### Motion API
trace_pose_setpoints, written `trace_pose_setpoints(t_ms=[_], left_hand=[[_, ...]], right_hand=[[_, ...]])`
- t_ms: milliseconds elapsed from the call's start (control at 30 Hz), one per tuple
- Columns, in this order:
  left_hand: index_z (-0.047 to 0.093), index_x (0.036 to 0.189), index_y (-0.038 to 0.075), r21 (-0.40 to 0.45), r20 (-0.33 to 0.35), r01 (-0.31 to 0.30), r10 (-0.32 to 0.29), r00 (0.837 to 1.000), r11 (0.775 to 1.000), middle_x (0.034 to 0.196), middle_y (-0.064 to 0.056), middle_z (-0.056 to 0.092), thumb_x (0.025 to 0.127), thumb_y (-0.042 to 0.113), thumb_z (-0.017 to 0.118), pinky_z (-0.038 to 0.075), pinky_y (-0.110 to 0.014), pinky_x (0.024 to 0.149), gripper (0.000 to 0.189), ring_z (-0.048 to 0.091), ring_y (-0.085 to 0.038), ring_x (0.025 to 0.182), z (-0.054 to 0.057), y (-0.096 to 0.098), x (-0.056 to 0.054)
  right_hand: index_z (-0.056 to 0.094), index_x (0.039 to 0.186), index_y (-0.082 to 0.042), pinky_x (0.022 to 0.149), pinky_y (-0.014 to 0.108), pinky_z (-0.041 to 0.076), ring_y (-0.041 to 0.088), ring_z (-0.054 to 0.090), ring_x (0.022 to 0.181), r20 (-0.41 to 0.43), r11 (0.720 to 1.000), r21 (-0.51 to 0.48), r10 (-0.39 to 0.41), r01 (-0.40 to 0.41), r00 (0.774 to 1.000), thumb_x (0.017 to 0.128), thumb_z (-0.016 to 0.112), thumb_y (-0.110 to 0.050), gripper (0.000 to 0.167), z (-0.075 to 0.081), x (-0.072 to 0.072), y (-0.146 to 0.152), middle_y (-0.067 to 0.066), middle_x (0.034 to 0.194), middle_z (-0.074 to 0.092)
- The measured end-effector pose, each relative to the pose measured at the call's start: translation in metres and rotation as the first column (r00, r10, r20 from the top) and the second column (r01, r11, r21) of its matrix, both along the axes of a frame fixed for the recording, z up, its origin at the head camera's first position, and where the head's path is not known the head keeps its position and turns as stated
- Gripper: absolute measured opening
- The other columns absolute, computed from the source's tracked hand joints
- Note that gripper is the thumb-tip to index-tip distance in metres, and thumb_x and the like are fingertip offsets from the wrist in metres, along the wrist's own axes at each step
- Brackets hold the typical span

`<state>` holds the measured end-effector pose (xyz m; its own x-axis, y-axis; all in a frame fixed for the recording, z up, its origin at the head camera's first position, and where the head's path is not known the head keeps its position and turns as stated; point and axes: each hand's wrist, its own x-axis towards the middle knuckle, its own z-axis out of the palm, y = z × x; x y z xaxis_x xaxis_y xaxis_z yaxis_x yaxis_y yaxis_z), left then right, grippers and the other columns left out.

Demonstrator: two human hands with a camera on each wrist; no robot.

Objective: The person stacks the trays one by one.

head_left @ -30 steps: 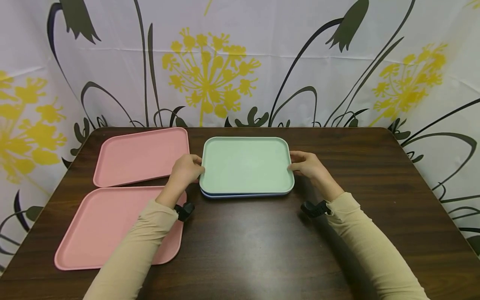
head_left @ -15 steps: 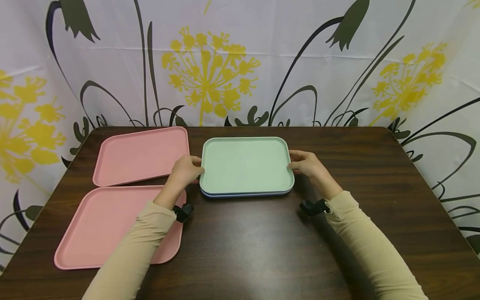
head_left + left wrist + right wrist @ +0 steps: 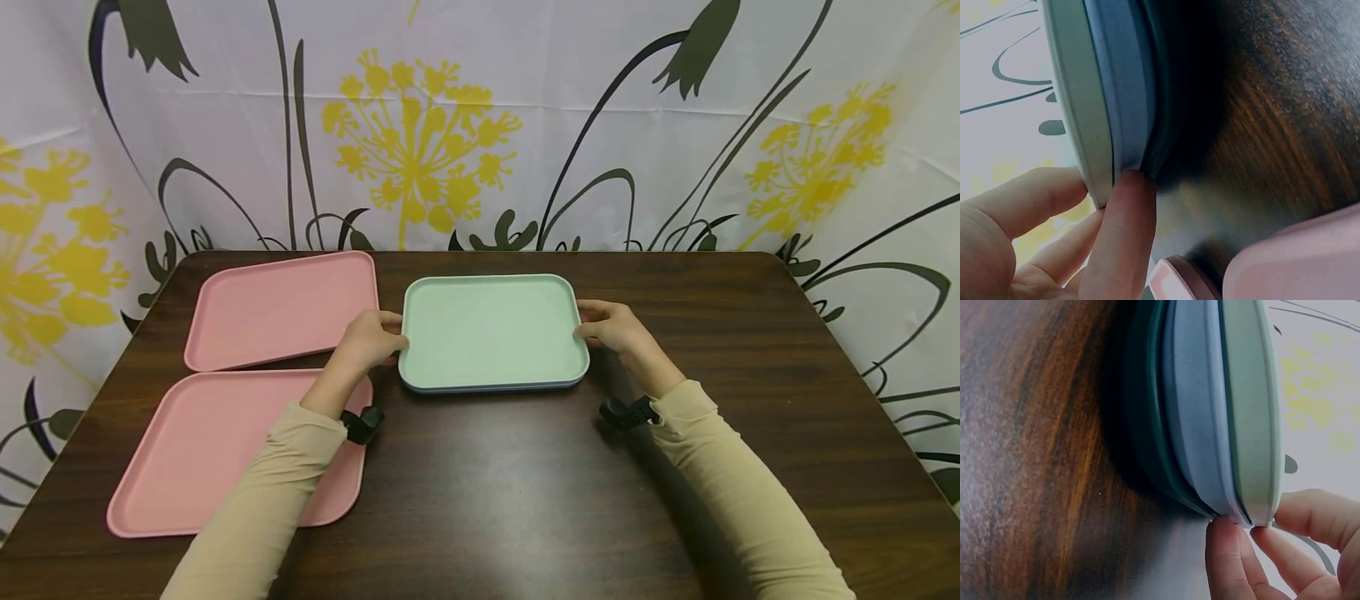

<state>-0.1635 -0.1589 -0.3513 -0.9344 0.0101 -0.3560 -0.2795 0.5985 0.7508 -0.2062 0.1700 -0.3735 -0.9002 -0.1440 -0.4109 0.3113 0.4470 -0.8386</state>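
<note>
A light green tray [image 3: 491, 333] lies on top of a stack in the middle of the table. Beneath it the wrist views show a blue tray [image 3: 1125, 81] and a dark green tray [image 3: 1147, 412] at the bottom. My left hand [image 3: 369, 342] pinches the light green tray's left end, thumb at its rim and a fingertip against the blue tray's edge. On the opposite end my right hand [image 3: 615, 333] holds the light green tray likewise, with fingertips touching the edges of the lower trays. The stack's underside is hidden in the head view.
To the left, a pink tray [image 3: 281, 308] lies at the back and a larger pink tray [image 3: 217, 450] in front, partly under my left forearm. The dark wooden table [image 3: 750, 350] ends at a floral curtain [image 3: 585, 125].
Both hands keep their hold at the tray's ends. Less of the blue edge shows below the light green tray's front rim now, so the two line up more closely.
</note>
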Motion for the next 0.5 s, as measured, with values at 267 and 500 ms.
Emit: trace_pose_setpoints(t_ms=[267, 500], left_hand=[[0.041, 0.136, -0.015, 0.032, 0.004, 0.011, -0.011, 1.000, 0.999, 0.128, -0.033, 0.055, 0.088, 0.004, 0.054, 0.058, -0.039, 0.087, 0.052, 0.062, -0.032, 0.107, -0.001, -0.001, -0.001], [0.040, 0.138, -0.012, 0.046, -0.011, -0.004, 0.005, 1.000, 0.999, 0.130, -0.033, 0.052, 0.092, 0.008, 0.051, 0.057, -0.040, 0.090, 0.051, 0.058, -0.038, 0.112, 0.011, -0.010, -0.001]], right_hand=[[0.034, 0.147, -0.003, 0.102, 0.037, 0.050, 0.026, 0.052, 0.116, -0.008, 1.000, 0.009, -0.009, 0.009, 1.000, 0.090, 0.055, 0.001, 0.061, 0.001, 0.000, 0.000, 0.025, 0.138, 0.046], [0.034, 0.147, -0.004, 0.101, 0.036, 0.050, 0.025, 0.053, 0.114, -0.002, 1.000, 0.002, -0.014, 0.014, 1.000, 0.090, 0.056, 0.001, 0.061, 0.001, 0.000, 0.000, 0.025, 0.138, 0.046]])
